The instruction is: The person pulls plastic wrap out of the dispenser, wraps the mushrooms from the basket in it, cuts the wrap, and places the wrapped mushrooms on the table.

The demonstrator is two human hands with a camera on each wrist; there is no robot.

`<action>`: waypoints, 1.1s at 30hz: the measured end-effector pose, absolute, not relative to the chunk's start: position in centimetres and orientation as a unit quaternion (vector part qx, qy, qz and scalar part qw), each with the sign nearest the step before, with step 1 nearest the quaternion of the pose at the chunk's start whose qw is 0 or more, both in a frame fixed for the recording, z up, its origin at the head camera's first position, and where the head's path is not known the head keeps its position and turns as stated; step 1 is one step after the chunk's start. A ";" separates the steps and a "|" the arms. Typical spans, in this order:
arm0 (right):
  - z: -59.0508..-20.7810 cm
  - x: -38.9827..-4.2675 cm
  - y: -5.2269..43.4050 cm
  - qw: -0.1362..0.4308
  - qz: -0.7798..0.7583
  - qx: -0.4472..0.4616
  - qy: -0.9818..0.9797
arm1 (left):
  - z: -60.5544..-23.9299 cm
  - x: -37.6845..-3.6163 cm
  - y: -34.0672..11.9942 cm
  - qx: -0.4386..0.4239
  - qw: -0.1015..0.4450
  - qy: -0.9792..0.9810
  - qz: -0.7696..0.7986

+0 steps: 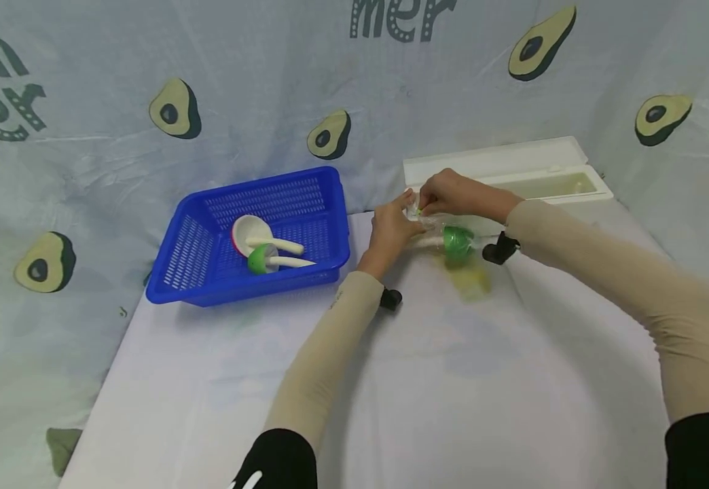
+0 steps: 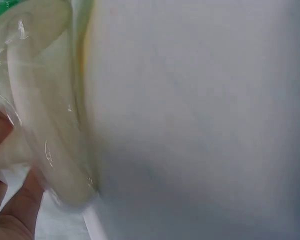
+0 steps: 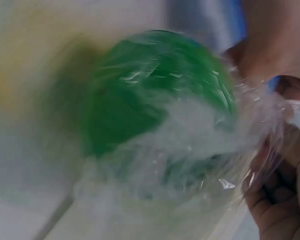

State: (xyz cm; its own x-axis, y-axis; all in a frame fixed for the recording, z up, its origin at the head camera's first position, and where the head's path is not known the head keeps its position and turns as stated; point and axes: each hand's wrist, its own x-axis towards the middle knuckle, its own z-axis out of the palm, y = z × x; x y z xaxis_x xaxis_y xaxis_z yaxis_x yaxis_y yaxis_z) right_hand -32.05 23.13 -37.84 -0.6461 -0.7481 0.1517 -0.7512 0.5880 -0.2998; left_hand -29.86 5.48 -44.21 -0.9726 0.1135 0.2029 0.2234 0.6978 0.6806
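Note:
In the head view, a green and white ladle (image 1: 457, 243) lies inside a clear plastic bag (image 1: 437, 223) held over the table. My left hand (image 1: 389, 229) pinches the bag near its gathered end, beside the white handle (image 2: 32, 110) seen through the film in the left wrist view. My right hand (image 1: 455, 193) pinches the bag's end just across from it, fingertips close to the left hand's. The right wrist view shows the green bowl (image 3: 140, 85) filling the bag, with wrinkled film drawn toward the fingers on the right.
A blue basket (image 1: 247, 288) stands to the left, with a red-rimmed white ladle (image 1: 250, 231) and another green and white ladle (image 1: 261, 259) in it. Behind my right hand is a long white box (image 1: 580, 190), its lid raised, against the avocado-print cloth (image 1: 257, 81).

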 end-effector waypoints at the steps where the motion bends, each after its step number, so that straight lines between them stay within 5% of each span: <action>1: -37.8 -32.2 22.4 0.001 0.173 0.416 -0.893 | -44.2 -29.9 5.4 -0.089 0.074 -0.918 -0.379; 10: -37.3 -31.5 21.2 0.014 0.177 0.399 -0.899 | -43.6 -30.5 4.4 -0.072 0.074 -0.923 -0.371; 20: -39.9 -25.6 24.2 0.002 0.134 0.301 -0.944 | -44.4 -30.1 4.9 -0.105 0.059 -0.926 -0.357; 33: -41.5 -25.0 23.1 0.018 0.094 0.343 -0.934 | -43.9 -30.8 4.2 -0.130 0.084 -0.932 -0.328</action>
